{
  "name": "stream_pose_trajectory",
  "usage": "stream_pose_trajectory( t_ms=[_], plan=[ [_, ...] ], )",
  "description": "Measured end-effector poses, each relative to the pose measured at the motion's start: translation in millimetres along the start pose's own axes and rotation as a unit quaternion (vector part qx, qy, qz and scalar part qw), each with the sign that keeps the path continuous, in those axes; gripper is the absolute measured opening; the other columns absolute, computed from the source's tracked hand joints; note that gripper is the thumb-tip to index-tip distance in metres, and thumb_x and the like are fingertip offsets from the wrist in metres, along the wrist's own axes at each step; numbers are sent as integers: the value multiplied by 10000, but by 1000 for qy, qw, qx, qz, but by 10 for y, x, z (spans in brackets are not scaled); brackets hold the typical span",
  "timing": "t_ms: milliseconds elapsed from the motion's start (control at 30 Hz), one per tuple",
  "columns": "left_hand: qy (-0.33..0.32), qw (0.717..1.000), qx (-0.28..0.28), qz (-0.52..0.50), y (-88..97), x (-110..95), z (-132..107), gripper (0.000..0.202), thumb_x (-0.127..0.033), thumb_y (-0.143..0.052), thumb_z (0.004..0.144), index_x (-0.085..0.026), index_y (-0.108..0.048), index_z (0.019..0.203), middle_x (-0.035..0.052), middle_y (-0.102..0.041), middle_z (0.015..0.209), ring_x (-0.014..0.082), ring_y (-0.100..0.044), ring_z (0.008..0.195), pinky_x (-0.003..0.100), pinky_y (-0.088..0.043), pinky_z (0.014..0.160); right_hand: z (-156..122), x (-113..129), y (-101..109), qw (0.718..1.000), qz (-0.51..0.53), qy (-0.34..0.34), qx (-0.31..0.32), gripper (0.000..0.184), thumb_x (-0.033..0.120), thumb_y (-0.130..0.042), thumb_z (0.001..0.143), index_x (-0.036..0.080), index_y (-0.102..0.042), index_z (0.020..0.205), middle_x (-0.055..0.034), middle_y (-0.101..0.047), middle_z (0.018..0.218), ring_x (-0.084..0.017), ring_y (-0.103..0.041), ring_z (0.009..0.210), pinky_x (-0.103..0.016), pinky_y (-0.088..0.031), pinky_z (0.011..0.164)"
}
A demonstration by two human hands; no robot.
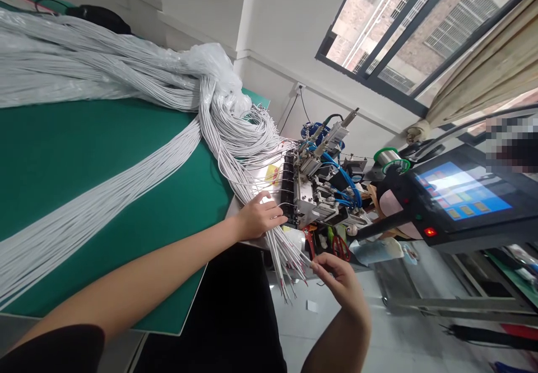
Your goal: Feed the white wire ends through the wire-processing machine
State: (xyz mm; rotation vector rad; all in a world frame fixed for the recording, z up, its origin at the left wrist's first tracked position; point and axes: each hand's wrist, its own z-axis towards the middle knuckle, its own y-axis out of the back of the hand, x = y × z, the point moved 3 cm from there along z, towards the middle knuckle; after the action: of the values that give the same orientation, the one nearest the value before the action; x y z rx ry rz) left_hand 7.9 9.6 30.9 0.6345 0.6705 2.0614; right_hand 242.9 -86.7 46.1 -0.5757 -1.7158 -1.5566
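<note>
Head view: the person's left hand (259, 216) is lying over the white wires (235, 137) where they are feeding into the black comb (288, 185) of the machine (319, 185). The fingers are curled down onto the strands; whether they are pinching one cannot be told. The right hand (341, 280) is hovering off the edge of the green mat (84, 154), thumb and forefinger closed narrowly on the stripped wire ends (294, 269) hanging over that edge. The main bundle is trailing back across the mat. A lit touchscreen (464, 193) is glowing to the right of the machine, and a solder spool (390, 159) is sitting behind it.
</note>
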Motion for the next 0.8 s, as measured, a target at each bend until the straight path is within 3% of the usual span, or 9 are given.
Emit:
stream_pose_trajectory(
  t_ms=[167, 300, 500, 633, 800],
  plan=[
    [-76, 997, 0, -24, 15, -46, 23, 196, -142, -456, 934, -217, -631, 982, -11, -661, 807, 102, -565, 709, 326, -372, 882, 141, -167, 60, 990, 42, -38, -131, 270, 434, -609, 838, 168, -646, 806, -30, -583, 686, -155, -499, 618, -248, -386, 559],
    [-102, 995, -6, -24, 20, -60, 17, 230, -145, -435, 941, -216, -609, 1073, -12, -638, 749, 90, -551, 645, 273, -413, 753, 349, -283, 7, 970, 135, -27, -201, 264, 430, -658, 798, 167, -647, 802, -3, -543, 634, -129, -445, 568, -237, -343, 516],
    [-101, 994, 23, -27, 14, -62, -2, 386, -144, -423, 918, -248, -487, 1285, -30, -583, 670, 89, -511, 545, 253, -385, 556, 681, -390, -205, 912, 359, 27, -197, 304, 418, -694, 771, 179, -557, 643, 63, -364, 519, -77, -297, 469, -220, -227, 459],
    [-102, 994, 14, -31, -5, -67, -5, 337, -120, -423, 901, -197, -548, 1205, -25, -566, 620, 96, -512, 529, 264, -387, 555, 779, -378, -269, 891, 406, 43, -197, 296, 430, -713, 748, 187, -570, 661, 76, -355, 476, -68, -270, 432, -214, -204, 444],
    [-100, 994, -13, -36, -53, -73, -11, 229, -132, -442, 912, -177, -605, 1067, -30, -560, 594, 98, -509, 525, 276, -395, 591, 789, -384, -261, 891, 405, 27, -204, 270, 403, -751, 707, 174, -619, 651, 56, -441, 478, -55, -292, 419, -207, -207, 435]
  ],
)
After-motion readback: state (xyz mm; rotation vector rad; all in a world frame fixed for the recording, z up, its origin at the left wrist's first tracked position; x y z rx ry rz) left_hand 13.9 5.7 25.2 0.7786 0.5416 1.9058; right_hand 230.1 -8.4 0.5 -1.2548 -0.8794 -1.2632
